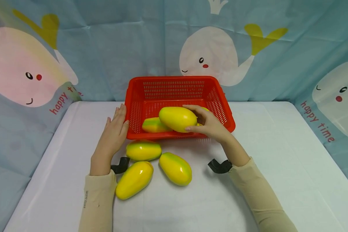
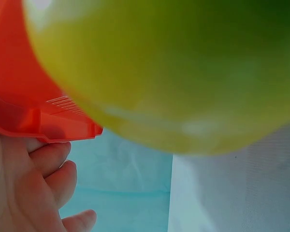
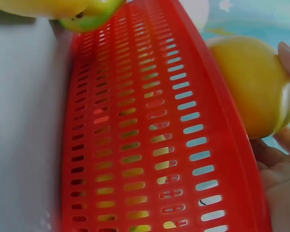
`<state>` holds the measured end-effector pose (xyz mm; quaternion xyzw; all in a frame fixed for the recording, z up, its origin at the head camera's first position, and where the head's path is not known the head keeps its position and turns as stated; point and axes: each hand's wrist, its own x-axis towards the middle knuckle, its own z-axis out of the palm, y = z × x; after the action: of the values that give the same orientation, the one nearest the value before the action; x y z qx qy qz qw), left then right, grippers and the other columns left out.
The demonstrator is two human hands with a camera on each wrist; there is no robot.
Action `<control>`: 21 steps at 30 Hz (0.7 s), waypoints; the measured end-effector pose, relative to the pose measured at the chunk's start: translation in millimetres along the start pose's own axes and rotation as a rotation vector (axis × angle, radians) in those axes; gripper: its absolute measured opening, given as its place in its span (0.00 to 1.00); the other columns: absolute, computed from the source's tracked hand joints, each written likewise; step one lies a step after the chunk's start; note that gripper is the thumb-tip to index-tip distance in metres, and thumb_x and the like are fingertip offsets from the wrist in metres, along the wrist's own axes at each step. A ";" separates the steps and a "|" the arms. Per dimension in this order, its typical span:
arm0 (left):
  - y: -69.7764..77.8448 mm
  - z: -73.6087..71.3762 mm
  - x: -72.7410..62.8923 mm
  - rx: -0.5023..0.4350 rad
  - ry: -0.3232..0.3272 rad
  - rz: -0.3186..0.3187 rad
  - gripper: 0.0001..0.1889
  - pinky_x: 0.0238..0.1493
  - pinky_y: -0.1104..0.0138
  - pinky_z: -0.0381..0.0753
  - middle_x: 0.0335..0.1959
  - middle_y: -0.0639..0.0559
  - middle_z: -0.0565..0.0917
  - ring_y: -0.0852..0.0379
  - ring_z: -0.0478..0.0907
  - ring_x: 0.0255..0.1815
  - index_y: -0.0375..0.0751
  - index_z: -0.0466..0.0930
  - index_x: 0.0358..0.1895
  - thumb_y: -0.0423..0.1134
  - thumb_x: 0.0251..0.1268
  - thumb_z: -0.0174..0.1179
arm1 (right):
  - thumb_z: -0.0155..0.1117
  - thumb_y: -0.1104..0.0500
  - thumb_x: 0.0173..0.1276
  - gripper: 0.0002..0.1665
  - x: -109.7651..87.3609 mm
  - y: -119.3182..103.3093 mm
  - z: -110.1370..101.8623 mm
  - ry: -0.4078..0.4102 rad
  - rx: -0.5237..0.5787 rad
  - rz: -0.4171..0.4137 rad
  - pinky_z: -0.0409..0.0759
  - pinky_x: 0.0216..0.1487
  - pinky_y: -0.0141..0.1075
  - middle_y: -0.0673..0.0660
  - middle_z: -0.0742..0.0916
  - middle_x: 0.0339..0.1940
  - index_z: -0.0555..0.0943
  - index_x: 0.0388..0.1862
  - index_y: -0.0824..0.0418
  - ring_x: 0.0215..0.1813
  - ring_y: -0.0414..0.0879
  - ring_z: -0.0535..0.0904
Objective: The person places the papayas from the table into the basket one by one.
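A red plastic basket [image 1: 174,135] with slotted walls stands at the back of the table. My right hand [image 1: 210,125] grips a yellow papaya [image 1: 177,118] over the basket's front part, thumb on the near side and fingers on the far side. The right wrist view shows this papaya [image 3: 251,87] above the rim. Below it, a yellow-green papaya [image 1: 154,125] lies in the basket; another is mostly hidden behind my right hand. My left hand [image 1: 111,133] rests against the basket's left side with its fingers extended. Its thumb is at the front left corner.
Three papayas lie on the white table in front of the basket: one near its front wall [image 1: 143,150], one closer to me [image 1: 134,180] and one to the right [image 1: 175,169]. A blue printed curtain [image 1: 119,48] hangs directly behind the table.
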<state>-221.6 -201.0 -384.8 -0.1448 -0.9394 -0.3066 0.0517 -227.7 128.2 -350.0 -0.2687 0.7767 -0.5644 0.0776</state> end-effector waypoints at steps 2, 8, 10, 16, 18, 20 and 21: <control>0.0 0.2 0.3 0.004 0.004 0.003 0.30 0.69 0.41 0.37 0.76 0.45 0.45 0.46 0.41 0.75 0.37 0.42 0.75 0.42 0.75 0.36 | 0.69 0.63 0.58 0.39 1.9 0.1 -1.0 0.004 -0.004 0.005 0.72 0.60 0.40 0.54 0.74 0.62 0.66 0.69 0.60 0.57 0.48 0.73; -0.5 0.8 0.4 0.007 0.011 0.005 0.30 0.69 0.41 0.38 0.76 0.45 0.46 0.46 0.42 0.75 0.37 0.42 0.75 0.42 0.75 0.37 | 0.68 0.63 0.58 0.39 9.1 0.1 -8.7 0.018 -0.022 0.033 0.73 0.60 0.42 0.54 0.74 0.63 0.66 0.68 0.59 0.57 0.49 0.73; -0.7 0.9 0.4 0.006 0.011 0.004 0.30 0.69 0.41 0.38 0.76 0.45 0.46 0.46 0.42 0.75 0.37 0.42 0.75 0.42 0.75 0.37 | 0.68 0.63 0.58 0.39 12.3 1.5 -12.5 0.027 -0.033 0.046 0.73 0.59 0.42 0.54 0.73 0.63 0.66 0.68 0.60 0.58 0.50 0.73; -1.3 1.1 0.9 0.006 0.014 0.008 0.30 0.69 0.41 0.38 0.76 0.44 0.46 0.46 0.42 0.75 0.37 0.42 0.75 0.42 0.75 0.36 | 0.69 0.60 0.59 0.38 20.8 7.7 -23.5 0.048 -0.069 0.094 0.75 0.58 0.43 0.54 0.74 0.63 0.66 0.68 0.59 0.58 0.51 0.73; -1.4 1.1 0.9 0.007 0.013 0.007 0.30 0.69 0.41 0.39 0.76 0.44 0.46 0.46 0.42 0.75 0.37 0.42 0.75 0.42 0.75 0.37 | 0.69 0.59 0.59 0.39 22.1 9.9 -26.4 0.058 -0.082 0.121 0.75 0.57 0.44 0.53 0.74 0.62 0.66 0.68 0.57 0.57 0.50 0.73; -1.4 1.0 0.8 0.006 0.009 0.005 0.30 0.69 0.41 0.39 0.76 0.45 0.46 0.46 0.42 0.75 0.37 0.42 0.75 0.42 0.75 0.36 | 0.70 0.57 0.58 0.39 22.4 12.9 -29.4 0.074 -0.087 0.157 0.75 0.57 0.44 0.53 0.74 0.62 0.67 0.68 0.56 0.57 0.50 0.73; -1.4 1.0 0.8 0.003 0.007 0.004 0.30 0.69 0.41 0.38 0.76 0.45 0.46 0.46 0.41 0.75 0.38 0.42 0.75 0.42 0.75 0.36 | 0.70 0.56 0.58 0.39 22.5 14.3 -30.8 0.085 -0.091 0.173 0.74 0.57 0.45 0.52 0.74 0.62 0.67 0.68 0.55 0.57 0.50 0.73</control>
<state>-222.7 -201.3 -386.2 -0.1456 -0.9394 -0.3054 0.0559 -264.4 145.7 -348.2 -0.1797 0.8244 -0.5307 0.0808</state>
